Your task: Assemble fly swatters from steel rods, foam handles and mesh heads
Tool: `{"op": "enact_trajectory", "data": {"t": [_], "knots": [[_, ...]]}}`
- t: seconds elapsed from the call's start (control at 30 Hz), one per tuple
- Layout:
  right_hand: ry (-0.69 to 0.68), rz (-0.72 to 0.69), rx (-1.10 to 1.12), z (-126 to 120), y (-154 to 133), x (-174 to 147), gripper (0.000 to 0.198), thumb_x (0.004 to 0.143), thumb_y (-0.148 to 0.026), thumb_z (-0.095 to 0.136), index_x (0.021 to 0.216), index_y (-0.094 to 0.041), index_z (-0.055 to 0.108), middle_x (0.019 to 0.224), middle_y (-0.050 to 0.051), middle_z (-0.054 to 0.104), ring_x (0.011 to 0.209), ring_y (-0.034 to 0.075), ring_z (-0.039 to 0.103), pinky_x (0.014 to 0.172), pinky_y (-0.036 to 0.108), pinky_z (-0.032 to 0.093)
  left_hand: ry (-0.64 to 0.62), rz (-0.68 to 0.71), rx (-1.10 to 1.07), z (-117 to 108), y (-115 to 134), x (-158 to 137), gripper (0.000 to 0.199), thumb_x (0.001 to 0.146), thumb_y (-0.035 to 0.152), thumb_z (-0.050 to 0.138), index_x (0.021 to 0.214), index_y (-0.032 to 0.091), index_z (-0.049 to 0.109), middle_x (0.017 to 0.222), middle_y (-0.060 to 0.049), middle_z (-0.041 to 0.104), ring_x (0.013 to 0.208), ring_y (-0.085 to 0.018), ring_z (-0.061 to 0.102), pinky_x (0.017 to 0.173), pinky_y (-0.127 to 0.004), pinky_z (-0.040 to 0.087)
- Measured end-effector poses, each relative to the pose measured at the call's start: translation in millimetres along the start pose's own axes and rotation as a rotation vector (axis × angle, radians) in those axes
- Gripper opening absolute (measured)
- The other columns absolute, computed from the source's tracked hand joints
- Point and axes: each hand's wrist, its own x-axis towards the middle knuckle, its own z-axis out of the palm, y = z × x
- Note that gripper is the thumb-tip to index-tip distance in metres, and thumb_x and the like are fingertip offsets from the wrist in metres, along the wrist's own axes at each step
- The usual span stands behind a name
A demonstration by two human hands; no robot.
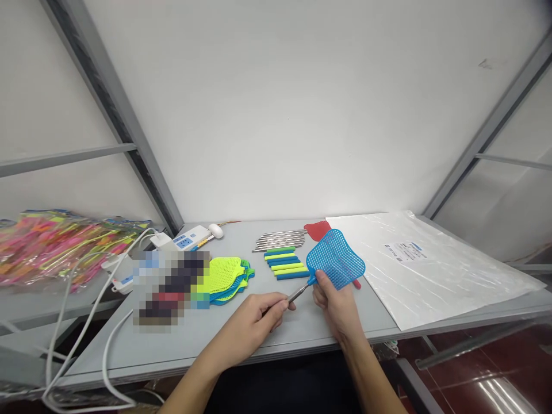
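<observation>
Over the front of the table, my right hand (338,305) pinches the neck of a blue fly swatter head (335,253), its perforated face tilted up. A metal telescopic rod (298,293) meets that neck, and my left hand (259,319) is closed around the rod's other end. Just beyond lie several blue and yellow-green handle tubes (284,267) in a row. Behind them is a row of several thin metal rods (278,239). To the left sits a stack of yellow-green and blue swatter heads (222,275). A red swatter (317,230) is partly hidden behind the blue one.
A white plastic package (425,276) with a label covers the table's right side. At left are a power strip (185,240), a white mouse (216,231), looping white cables (90,316) and a blurred-out patch. Bagged colourful items (64,247) lie further left.
</observation>
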Motion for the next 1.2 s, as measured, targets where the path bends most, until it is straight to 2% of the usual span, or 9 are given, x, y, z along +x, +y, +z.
{"op": "enact_trajectory", "data": {"t": [0.17,0.3,0.43,0.6,0.73,0.83,0.93,1.03,1.2], "knots": [[-0.112,0.109,-0.061,4.5,10.6,-7.9,0.026,0.086,-0.046,0.062,0.090,-0.021,0.058,0.061,-0.007,0.040,0.051,0.008,0.037,0.048,0.022,0.034,0.080,-0.064,-0.354,21.4,-5.7,13.1,0.038,0.092,0.050,0.049,0.092,0.016,0.065,0.065,0.003,0.048,0.052,-0.009,0.042,0.051,-0.022,0.036],[-0.217,0.033,-0.310,8.6,9.9,-15.7,0.027,0.087,-0.044,0.058,0.104,-0.024,0.065,0.094,0.003,0.060,0.081,0.018,0.058,0.067,0.028,0.049,0.345,-0.027,-0.744,52.6,-9.7,28.4,0.026,0.090,0.041,0.058,0.099,0.018,0.066,0.087,-0.003,0.062,0.080,-0.014,0.058,0.073,-0.024,0.046],[-0.148,-0.141,-0.463,7.8,5.5,-16.1,0.024,0.090,-0.037,0.054,0.108,-0.025,0.065,0.109,0.006,0.062,0.103,0.022,0.057,0.087,0.034,0.049,0.468,-0.022,-0.976,78.1,-8.2,42.1,0.029,0.088,0.038,0.062,0.111,0.021,0.066,0.123,-0.008,0.060,0.114,-0.021,0.053,0.091,-0.028,0.044],[-0.115,-0.168,-0.556,5.1,4.9,-16.6,0.031,0.094,-0.033,0.048,0.122,-0.026,0.058,0.116,0.007,0.062,0.105,0.022,0.059,0.089,0.035,0.049,0.596,-0.063,-1.081,94.4,9.7,60.5,0.036,0.086,0.043,0.062,0.116,0.023,0.064,0.126,-0.006,0.060,0.118,-0.021,0.053,0.096,-0.028,0.044],[-0.026,-0.233,-0.669,-8.1,-0.7,-11.7,0.028,0.092,-0.031,0.052,0.116,-0.025,0.064,0.114,0.008,0.066,0.100,0.024,0.062,0.084,0.036,0.050,0.471,-0.081,-1.060,92.5,22.5,73.8,0.040,0.087,0.044,0.057,0.120,0.022,0.063,0.117,-0.007,0.063,0.110,-0.022,0.058,0.090,-0.030,0.046],[0.023,-0.313,-0.734,-18.9,-7.9,-10.0,0.027,0.089,-0.030,0.056,0.115,-0.027,0.066,0.113,0.008,0.067,0.103,0.025,0.061,0.087,0.037,0.048,0.398,0.002,-0.847,83.4,20.3,74.3,0.039,0.090,0.042,0.056,0.123,0.024,0.062,0.121,-0.006,0.062,0.115,-0.022,0.054,0.095,-0.029,0.041],[-0.016,-0.362,-0.790,-23.6,-11.6,-13.7,0.023,0.088,-0.029,0.058,0.109,-0.027,0.068,0.101,0.007,0.068,0.093,0.024,0.063,0.080,0.035,0.048,0.524,0.109,-0.708,71.9,8.2,68.2,0.040,0.093,0.046,0.051,0.126,0.026,0.059,0.124,-0.007,0.061,0.113,-0.021,0.054,0.093,-0.030,0.041],[-0.107,-0.329,-0.879,-24.0,-10.7,-19.8,0.019,0.088,-0.029,0.058,0.105,-0.027,0.067,0.088,0.005,0.066,0.078,0.022,0.061,0.069,0.032,0.046,0.656,0.174,-0.749,60.5,-6.7,59.9,0.041,0.093,0.048,0.050,0.122,0.022,0.062,0.120,-0.009,0.063,0.106,-0.021,0.057,0.085,-0.031,0.045],[-0.191,-0.346,-1.064,-22.9,-9.1,-27.2,0.016,0.090,-0.031,0.058,0.103,-0.029,0.067,0.081,0.003,0.063,0.069,0.020,0.057,0.064,0.030,0.039,0.713,0.151,-0.676,52.4,-21.3,40.9,0.027,0.086,0.039,0.066,0.105,0.020,0.069,0.112,-0.007,0.066,0.106,-0.021,0.057,0.090,-0.030,0.043]]}}
